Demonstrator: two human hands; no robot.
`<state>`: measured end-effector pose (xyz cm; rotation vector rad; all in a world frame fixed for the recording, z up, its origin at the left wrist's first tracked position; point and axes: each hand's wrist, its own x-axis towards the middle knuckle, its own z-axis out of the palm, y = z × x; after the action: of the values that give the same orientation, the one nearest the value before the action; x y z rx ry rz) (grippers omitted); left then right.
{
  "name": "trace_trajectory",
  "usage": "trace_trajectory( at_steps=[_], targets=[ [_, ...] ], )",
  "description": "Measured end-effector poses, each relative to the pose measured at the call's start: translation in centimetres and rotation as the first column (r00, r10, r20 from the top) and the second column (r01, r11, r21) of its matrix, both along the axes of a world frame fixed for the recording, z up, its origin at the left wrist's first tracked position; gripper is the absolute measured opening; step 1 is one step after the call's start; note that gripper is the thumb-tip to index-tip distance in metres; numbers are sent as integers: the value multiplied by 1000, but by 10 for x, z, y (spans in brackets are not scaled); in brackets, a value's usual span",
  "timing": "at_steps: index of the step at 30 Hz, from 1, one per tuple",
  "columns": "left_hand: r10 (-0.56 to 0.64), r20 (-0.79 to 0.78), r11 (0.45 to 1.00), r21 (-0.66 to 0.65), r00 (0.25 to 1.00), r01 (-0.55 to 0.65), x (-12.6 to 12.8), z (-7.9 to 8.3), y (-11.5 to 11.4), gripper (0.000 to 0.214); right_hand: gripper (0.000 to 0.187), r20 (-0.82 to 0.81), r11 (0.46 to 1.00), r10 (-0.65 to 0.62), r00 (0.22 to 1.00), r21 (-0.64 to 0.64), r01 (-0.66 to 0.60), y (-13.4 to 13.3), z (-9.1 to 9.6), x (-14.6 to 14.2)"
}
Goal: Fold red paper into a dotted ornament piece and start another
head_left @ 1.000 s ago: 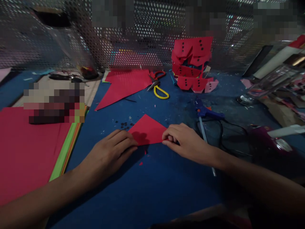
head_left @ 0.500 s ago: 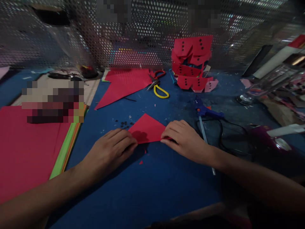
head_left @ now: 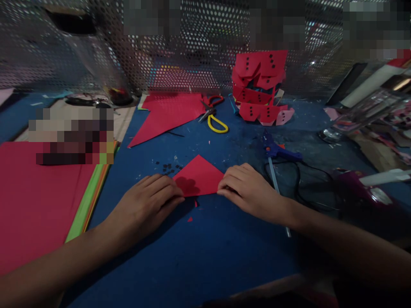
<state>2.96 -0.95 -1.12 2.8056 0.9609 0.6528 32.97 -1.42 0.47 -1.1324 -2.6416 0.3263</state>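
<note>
A small red paper triangle (head_left: 201, 176) lies on the blue tabletop (head_left: 212, 252), its point facing away from me. My left hand (head_left: 157, 192) is closed on its left corner, thumb and fingers pinched together. At the opposite corner my right hand (head_left: 242, 186) pinches the paper the same way. Both corners are hidden under my fingers. Just beyond my left fingers, several tiny black paper squares (head_left: 168, 168) are scattered. Two red scraps, one of them a small triangular bit (head_left: 190, 219), lie on my side of the paper.
Scissors (head_left: 213, 116) with red and yellow handles lie beside a larger red sheet (head_left: 173, 113). Folded red pieces with black dots (head_left: 260, 87) are stacked against the perforated metal panel (head_left: 192, 47). A blue glue gun (head_left: 279, 149) with its cord is right; a coloured paper stack (head_left: 38, 201) is left.
The red paper triangle and both hands sit very slightly lower in view. Both hands keep their pinch on its corners; otherwise little differs.
</note>
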Motion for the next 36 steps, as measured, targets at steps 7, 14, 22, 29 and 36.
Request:
trace_trajectory(
  at_steps=[7,14,22,29,36],
  targets=[
    [60,4,997,-43,998,-60,-3,-4,2,20,22,-38,997,-57,998,-61,54,0,-1,0],
    [128,4,987,-93,992,-128,-3,-2,4,26,23,-53,992,-112,992,-56,109,1,-3,1],
    [204,8,975,-87,979,-203,-1,0,8,28,25,-23,981,-187,982,-51,186,4,-4,0],
    [253,29,960,-128,967,-248,-3,-1,9,27,21,-22,969,-230,973,-94,227,3,-1,-1],
    [218,20,972,-97,976,-215,-2,-1,6,19,13,-34,969,-236,971,-76,233,3,-3,0]
  ],
)
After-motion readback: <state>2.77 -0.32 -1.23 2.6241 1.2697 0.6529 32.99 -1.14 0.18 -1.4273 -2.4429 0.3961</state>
